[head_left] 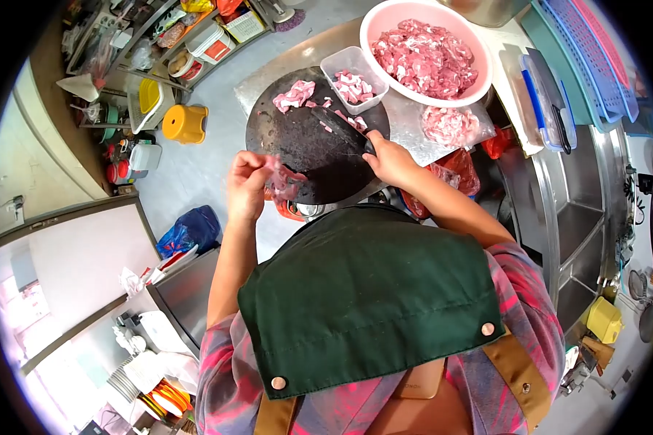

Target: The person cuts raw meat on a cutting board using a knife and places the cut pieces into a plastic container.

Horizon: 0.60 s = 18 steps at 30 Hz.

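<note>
My left hand [248, 181] pinches a limp strip of raw meat [284, 181] that hangs over the near left edge of a round dark chopping board [283, 141]. In my right hand [388, 159] is the handle of a cleaver [339, 129], its dark blade low over the right part of the board. Small meat pieces lie about the blade. A pile of cut meat [294, 96] sits at the board's far left. At the far right edge of the board stands a clear plastic container [328, 67] with meat pieces inside.
Behind the board, a pink basin [371, 29] holds a heap of raw meat. Bagged pale meat [450, 125] lies on the metal table [268, 69]. A yellow stool [184, 124] stands on the floor at left. To the right are a metal sink [580, 217] and stacked plastic baskets [588, 58].
</note>
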Motion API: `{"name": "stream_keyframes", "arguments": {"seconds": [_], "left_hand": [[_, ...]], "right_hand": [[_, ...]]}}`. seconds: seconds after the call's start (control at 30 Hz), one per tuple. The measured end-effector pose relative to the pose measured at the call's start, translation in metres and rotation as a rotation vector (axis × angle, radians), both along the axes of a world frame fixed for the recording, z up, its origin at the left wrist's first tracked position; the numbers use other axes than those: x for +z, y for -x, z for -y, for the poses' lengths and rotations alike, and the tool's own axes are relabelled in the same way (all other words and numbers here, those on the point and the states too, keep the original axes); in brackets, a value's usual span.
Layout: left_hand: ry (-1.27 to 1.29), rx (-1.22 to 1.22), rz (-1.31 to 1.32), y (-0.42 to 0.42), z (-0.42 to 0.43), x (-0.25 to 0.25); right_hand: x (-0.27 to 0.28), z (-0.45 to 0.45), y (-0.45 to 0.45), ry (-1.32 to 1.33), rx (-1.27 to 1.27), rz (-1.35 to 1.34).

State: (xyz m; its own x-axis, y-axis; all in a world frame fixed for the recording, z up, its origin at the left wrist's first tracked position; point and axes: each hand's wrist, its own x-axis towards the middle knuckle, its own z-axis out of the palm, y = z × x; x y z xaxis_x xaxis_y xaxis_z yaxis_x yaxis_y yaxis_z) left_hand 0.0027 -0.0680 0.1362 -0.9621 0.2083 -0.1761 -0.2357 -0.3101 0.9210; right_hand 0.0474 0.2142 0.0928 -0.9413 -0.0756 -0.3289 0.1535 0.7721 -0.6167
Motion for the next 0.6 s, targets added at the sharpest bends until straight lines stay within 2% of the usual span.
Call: {"name": "stream_keyframes", "arguments": {"seconds": [0.07, 0.13, 0.2, 0.23, 0.27, 0.33, 0.43, 0.53, 0.6], "left_hand": [[0.174, -0.183, 0.053, 0.006, -0.022, 0.005], [0.459, -0.244, -0.143, 0.027, -0.032, -0.063], [0.445, -0.386, 0.029, 0.041, -0.050, -0.091], [0.375, -0.372, 0.014, 0.046, -0.056, -0.118], [0.651, -0.380, -0.140, 0.049, -0.055, -0.139], [0.915, -0.235, -0.534, 0.038, -0.061, -0.120], [1.140, -0.178, -0.652, 0.015, -0.053, -0.103], [1.143, -0.212, -0.552, 0.000, -0.055, -0.102], [1.128, -0.212, -0.629, 0.002, -0.057, -0.113]], "right_hand": [[0.007, -0.002, -0.003, 0.022, -0.020, -0.004], [0.009, -0.003, -0.006, 0.025, -0.038, -0.032], [0.010, -0.004, -0.009, 0.021, -0.040, -0.053], [0.010, -0.005, -0.010, 0.013, -0.038, -0.060], [0.009, -0.008, -0.011, 0.006, -0.035, -0.065], [0.009, -0.011, -0.017, 0.008, -0.024, -0.100], [0.002, -0.012, -0.026, 0.016, 0.056, -0.165], [0.002, -0.007, -0.035, 0.044, 0.175, -0.150], [-0.005, -0.003, -0.036, 0.013, 0.236, -0.129]]}}
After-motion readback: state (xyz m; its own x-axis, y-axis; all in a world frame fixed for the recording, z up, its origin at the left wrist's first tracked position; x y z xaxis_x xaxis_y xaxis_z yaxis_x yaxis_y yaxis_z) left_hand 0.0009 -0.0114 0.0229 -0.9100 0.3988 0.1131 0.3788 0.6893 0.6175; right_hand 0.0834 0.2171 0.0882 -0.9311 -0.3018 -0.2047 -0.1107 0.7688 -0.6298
